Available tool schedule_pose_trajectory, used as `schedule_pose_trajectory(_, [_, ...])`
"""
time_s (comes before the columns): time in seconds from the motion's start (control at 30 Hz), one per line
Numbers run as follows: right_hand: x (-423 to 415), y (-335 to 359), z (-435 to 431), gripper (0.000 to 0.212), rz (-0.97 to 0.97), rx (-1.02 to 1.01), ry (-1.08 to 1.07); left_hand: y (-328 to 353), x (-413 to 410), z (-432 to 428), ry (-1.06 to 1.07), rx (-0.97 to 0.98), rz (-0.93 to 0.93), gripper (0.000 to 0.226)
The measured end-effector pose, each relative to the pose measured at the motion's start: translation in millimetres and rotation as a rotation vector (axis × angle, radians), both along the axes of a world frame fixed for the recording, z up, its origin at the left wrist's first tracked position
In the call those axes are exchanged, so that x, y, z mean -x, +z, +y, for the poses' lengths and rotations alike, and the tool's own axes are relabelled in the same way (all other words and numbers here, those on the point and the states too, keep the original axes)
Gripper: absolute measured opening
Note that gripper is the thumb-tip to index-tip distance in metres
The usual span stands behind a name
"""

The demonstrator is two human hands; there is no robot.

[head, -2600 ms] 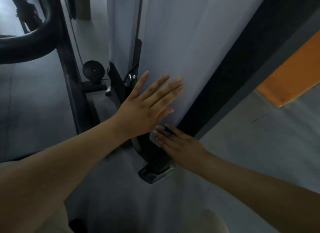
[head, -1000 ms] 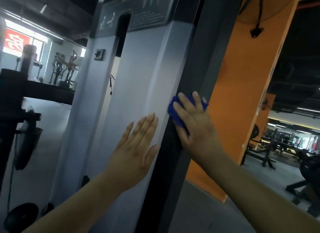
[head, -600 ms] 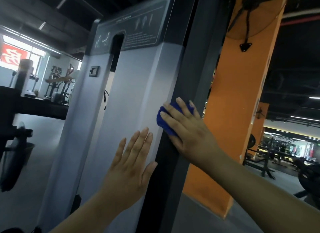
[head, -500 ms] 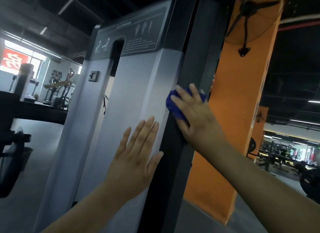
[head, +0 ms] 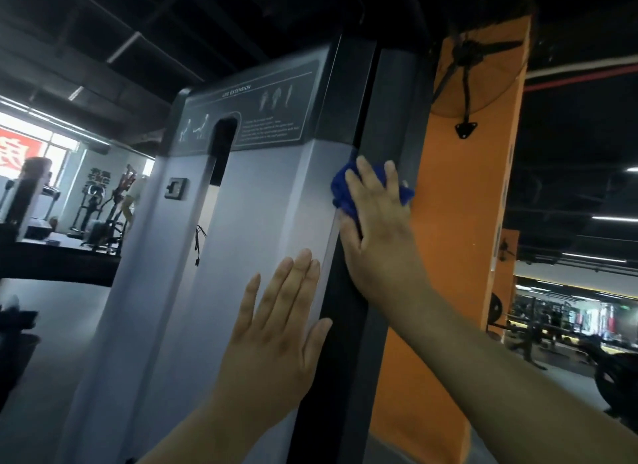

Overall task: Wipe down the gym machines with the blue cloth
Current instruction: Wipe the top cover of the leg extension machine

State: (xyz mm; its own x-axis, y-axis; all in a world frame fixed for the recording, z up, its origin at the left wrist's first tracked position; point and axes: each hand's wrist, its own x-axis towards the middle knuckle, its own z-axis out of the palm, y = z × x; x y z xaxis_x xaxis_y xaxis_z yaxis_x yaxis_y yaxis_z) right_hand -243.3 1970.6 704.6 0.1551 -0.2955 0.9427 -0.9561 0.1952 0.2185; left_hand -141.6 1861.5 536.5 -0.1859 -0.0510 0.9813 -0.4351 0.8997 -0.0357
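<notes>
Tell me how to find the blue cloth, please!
Find the tall grey machine panel with the orange pillar beside it. Along the panel's right edge runs a dark post, where the right hand presses the blue cloth. It's the only bright blue thing there.

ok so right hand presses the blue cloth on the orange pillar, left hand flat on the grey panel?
No: head view shows the right hand pressing the blue cloth on the machine's dark upright, not the orange pillar behind. Left hand flat on the grey panel, yes.
</notes>
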Motion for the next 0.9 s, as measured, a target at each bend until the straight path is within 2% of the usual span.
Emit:
schedule_pose_trajectory(0.1, [9,-17,4,0.058,0.065,-0.063,-0.010,19,-6,-1,-0.049,0.042,0.033,0.070])
schedule_pose_trajectory(0.17, [13,13,3,0.056,0.093,-0.037,-0.021,52,-6,-3,-0.067,0.067,0.086,0.069])
schedule_pose_trajectory(0.3, [5,71,-8,0.054,-0.007,0.064,-0.018,113,2,-16,-0.065,0.054,0.132,0.069])
schedule_pose_trajectory(0.4, [4,47,-9,0.057,-0.008,0.075,-0.014,117,9,-23,-0.135,0.010,0.116,0.069])
schedule_pose_trajectory(0.5, [13,24,-6,0.057,0.070,0.029,0.001,113,12,-22,-0.107,0.030,0.131,0.069])
schedule_pose_trajectory(0.57, [12,48,-6,0.055,0.079,0.026,-0.001,115,11,-23,-0.098,0.039,0.134,0.069])
schedule_pose_trajectory(0.73, [-5,129,-15,0.054,-0.036,0.106,-0.021,121,7,-23,-0.081,0.060,0.124,0.070])
schedule_pose_trajectory(0.9, [0,77,-11,0.057,-0.010,0.079,-0.050,180,3,-25,-0.118,0.073,0.162,0.071])
